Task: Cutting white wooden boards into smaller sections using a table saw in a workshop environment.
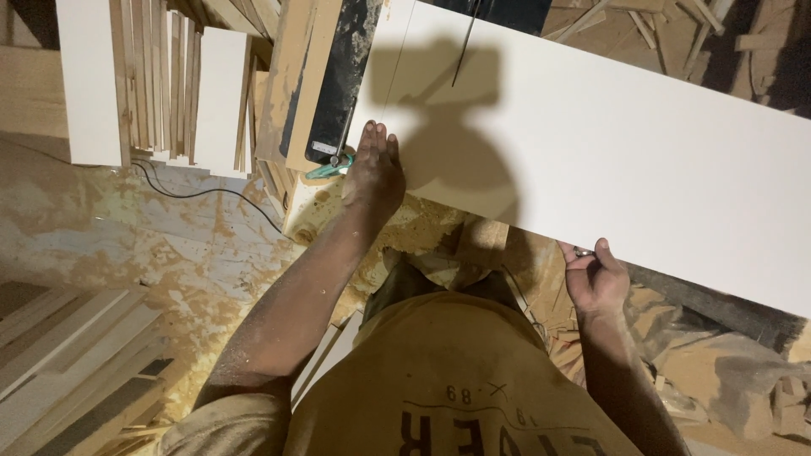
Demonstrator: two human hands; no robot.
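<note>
Board [608, 143] lies flat across the saw tabletop [338, 76], a cut started at its far edge. Your left hand [374, 173] presses flat, fingers spread, on its near corner; your right hand [596, 279] pinches the near edge. Judged: mid-feed; next, steady, straight pressure.

Saw bench and sawdust floor, seen from above

Large white panel [625, 143] lies flat across the bench, near edge overhanging toward the person. At its left end a black strip [342, 76] runs along a tan board [296, 76], with a small green clamp [329, 167] at the bench corner. Floor [169, 253] is caked in sawdust; a black cable [211, 192] trails over it. White boards and thin wood slats [152, 76] stand at upper left, pale planks [68, 355] lie lower left, offcuts [676, 25] upper right
</note>
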